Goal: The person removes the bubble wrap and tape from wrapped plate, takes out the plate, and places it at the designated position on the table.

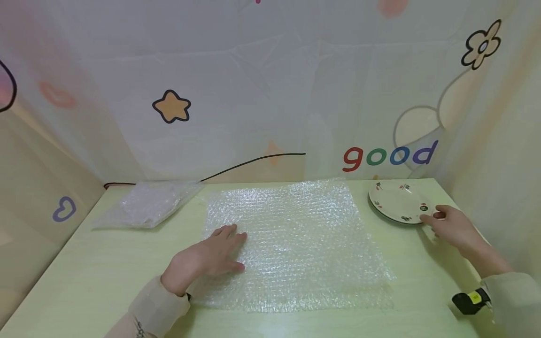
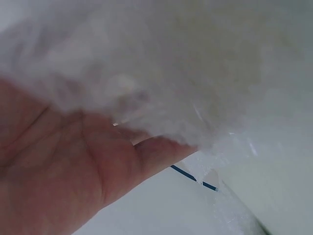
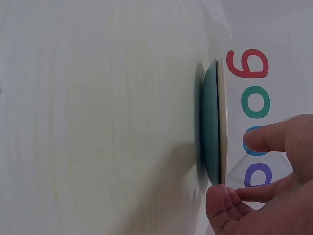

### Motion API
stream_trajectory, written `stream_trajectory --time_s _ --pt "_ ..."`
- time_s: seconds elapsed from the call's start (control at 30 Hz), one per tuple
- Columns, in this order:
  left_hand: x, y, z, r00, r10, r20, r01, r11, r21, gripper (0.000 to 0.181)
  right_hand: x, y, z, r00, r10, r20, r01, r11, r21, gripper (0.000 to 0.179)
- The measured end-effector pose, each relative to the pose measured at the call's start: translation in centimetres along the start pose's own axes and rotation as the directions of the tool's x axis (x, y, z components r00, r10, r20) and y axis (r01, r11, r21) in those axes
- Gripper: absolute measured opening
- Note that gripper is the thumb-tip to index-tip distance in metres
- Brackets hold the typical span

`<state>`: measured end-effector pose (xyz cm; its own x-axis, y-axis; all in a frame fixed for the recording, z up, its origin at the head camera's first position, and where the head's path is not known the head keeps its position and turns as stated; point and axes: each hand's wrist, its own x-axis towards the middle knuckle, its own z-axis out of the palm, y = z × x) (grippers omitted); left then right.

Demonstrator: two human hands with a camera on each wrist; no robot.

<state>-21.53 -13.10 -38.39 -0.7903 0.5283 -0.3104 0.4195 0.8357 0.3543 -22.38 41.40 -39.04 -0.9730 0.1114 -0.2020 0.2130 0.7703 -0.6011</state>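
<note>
A cream plate (image 1: 397, 202) with small printed motifs sits at the back right of the table. In the right wrist view its side shows a pale upper edge, a dark line and a green lower part (image 3: 210, 122). My right hand (image 1: 454, 227) is at its right rim, fingertips (image 3: 220, 203) right at the edge and thumb (image 3: 266, 137) raised above it. A sheet of clear bubble wrap (image 1: 291, 234) lies spread flat across the middle. My left hand (image 1: 207, 258), fingers spread, rests on its left side; in the left wrist view, blurred wrap (image 2: 161, 63) covers part of the palm.
A folded piece of bubble wrap (image 1: 148, 204) lies at the back left of the pale green table (image 1: 114, 277). A printed curtain (image 1: 253, 94) with a star and the word "good" hangs behind it. A small black device (image 1: 471, 300) is at the right wrist.
</note>
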Motion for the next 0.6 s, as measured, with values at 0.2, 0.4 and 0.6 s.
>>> stream_trajectory --time_s 0.2,0.4,0.6 --pt "0.0 0.1 0.0 1.000 -0.003 0.000 0.003 1.000 0.011 0.074 -0.3 -0.7 0.1 0.999 -0.028 -0.031 0.027 0.999 -0.019 0.080" --pt "-0.1 0.1 -0.2 1.000 -0.005 -0.002 0.005 1.000 0.024 0.075 -0.4 -1.4 0.2 0.993 -0.092 -0.074 0.090 0.996 -0.023 0.076" --pt "-0.1 0.2 -0.2 1.000 -0.005 -0.007 0.005 1.000 0.023 0.076 -0.5 -2.5 0.4 0.980 -0.166 -0.107 0.163 0.986 -0.041 0.070"
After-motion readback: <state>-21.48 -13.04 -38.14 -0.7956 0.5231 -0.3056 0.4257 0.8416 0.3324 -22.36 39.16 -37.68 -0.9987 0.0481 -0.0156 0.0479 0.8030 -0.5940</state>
